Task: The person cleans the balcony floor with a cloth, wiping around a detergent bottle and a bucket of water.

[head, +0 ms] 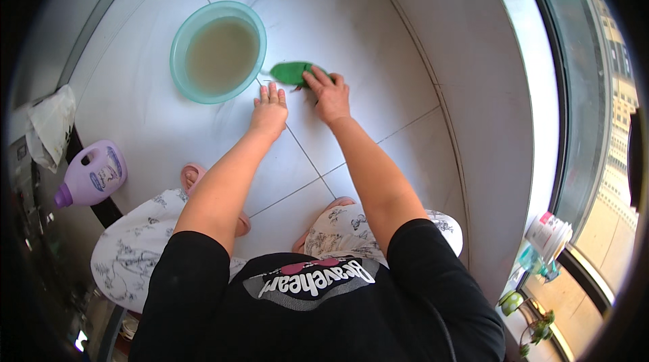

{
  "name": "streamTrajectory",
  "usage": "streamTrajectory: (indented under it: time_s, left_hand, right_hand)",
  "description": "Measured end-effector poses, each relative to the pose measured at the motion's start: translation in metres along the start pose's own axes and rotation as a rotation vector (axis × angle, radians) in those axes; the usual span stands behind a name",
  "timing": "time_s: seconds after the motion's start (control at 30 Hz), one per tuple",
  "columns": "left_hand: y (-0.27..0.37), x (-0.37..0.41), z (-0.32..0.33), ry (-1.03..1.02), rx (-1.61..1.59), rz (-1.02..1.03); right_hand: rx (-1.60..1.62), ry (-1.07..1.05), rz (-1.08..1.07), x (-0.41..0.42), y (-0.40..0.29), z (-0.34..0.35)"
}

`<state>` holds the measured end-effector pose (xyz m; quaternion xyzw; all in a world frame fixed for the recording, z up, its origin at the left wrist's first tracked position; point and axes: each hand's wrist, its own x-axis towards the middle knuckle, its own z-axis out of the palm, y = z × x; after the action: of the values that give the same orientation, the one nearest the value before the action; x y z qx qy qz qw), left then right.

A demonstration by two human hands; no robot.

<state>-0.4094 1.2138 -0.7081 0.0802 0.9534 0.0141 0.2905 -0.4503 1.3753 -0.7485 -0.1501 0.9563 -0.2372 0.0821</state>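
My right hand (332, 97) grips a flat, elongated green object (290, 73) low over the white tiled floor, with its fingers over the right end. Its kind is unclear; it could be a scrubbing brush or a shoe sole. Something small and dark shows beneath it, mostly hidden by the hand. Just left of it, my left hand (269, 111) is palm down with fingers extended and holds nothing visible. Whether it touches the floor I cannot tell. Beyond my left hand stands a pale green plastic basin (179, 75) of murky, brownish water (221, 55).
A purple detergent jug (99, 173) and a white plastic bag (50, 126) are at left. A low wall (487, 108) curves along the right below a window. On its ledge are stacked tubs (547, 235) and a small plant (542, 329). My feet wear pink slippers (191, 175).
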Motion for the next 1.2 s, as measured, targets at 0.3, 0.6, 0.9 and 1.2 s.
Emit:
streamTrajectory:
  time_s: [0.3,0.6,0.9,1.2]
  left_hand:
    - [-0.051,-0.033,-0.014,0.253,-2.025,-0.479]
    - [-0.066,-0.012,-0.043,0.615,-2.528,-0.49]
    - [-0.118,0.008,-0.059,0.685,-2.406,-0.449]
    - [-0.162,0.02,-0.075,0.661,-2.324,-0.526]
  right_hand:
    - [0.142,0.218,0.828,-0.071,0.061,-0.059]
    - [-0.092,-0.12,0.481,-0.081,-0.013,-0.006]
    - [0.069,-0.142,0.196,0.05,-0.106,0.019]
    - [1.189,0.002,0.549,0.095,-0.089,-0.017]
